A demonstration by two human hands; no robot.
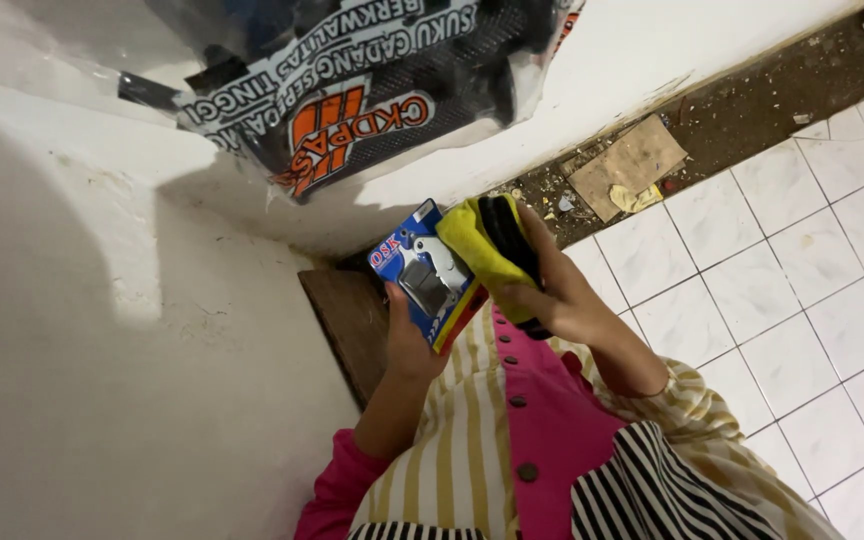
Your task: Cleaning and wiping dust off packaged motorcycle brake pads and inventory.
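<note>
My left hand (407, 335) holds a small blue blister pack (426, 270) with a grey metal part under clear plastic, tilted up in front of my chest. My right hand (550, 285) grips a yellow cloth (477, 245) with a black strip, pressed against the pack's right edge. Both hands are close together near the corner where a white wall meets the floor. My sleeves are pink and striped yellow and white.
A clear plastic bag (352, 80) with black printed packaging hangs on the white wall (102, 350) above the hands. A brown board (347, 320) leans in the corner. Cardboard scrap (627, 165) and debris lie along a dirt strip beside white floor tiles (802, 300).
</note>
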